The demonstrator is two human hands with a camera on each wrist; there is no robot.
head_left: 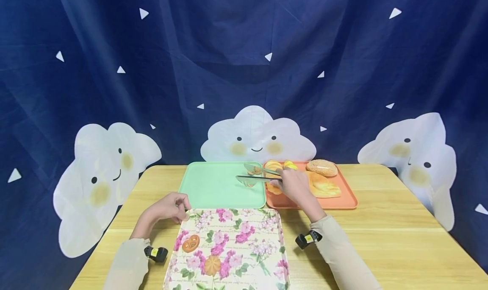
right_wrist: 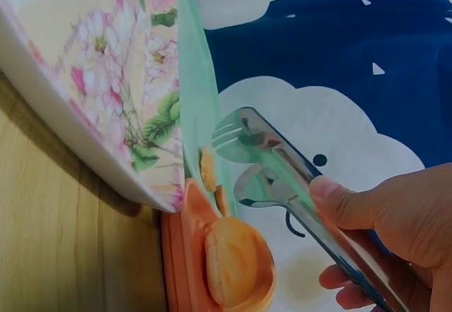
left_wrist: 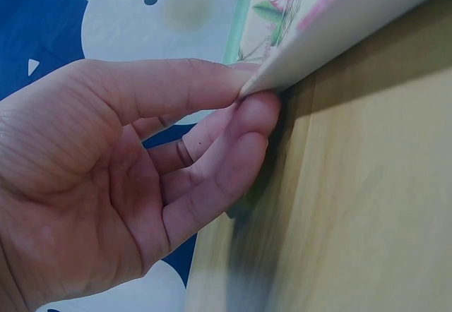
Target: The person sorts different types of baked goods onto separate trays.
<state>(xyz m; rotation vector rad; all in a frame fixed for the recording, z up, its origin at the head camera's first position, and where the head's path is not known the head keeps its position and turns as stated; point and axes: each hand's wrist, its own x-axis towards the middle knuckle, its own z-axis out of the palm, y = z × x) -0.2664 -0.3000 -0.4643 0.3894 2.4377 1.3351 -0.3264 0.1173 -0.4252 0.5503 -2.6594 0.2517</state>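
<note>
My left hand (head_left: pixel 169 207) pinches the far left corner of a floral tray (head_left: pixel 263 226) between thumb and fingers; in the left wrist view the thumb lies on top and the fingertips underneath. On that tray lie a pretzel (head_left: pixel 190 243) and a round scalloped cookie (head_left: pixel 212 265). My right hand (head_left: pixel 295 184) grips metal serving tongs (right_wrist: pixel 332 234), one tip a slotted fork, the other spoon-like. The tips stand apart over the right side of a green tray (head_left: pixel 213 184), close to small brown cookies (right_wrist: pixel 207 171). Nothing shows between the tips.
Right of the green tray, an orange tray (head_left: pixel 345 203) bears several breads: a sesame roll (head_left: pixel 322 168), a flat golden pastry (head_left: pixel 324 186) and a round bun (right_wrist: pixel 244 262). The wooden table (head_left: pixel 396 222) ends at a dark blue curtain (head_left: pixel 244 82) with white clouds.
</note>
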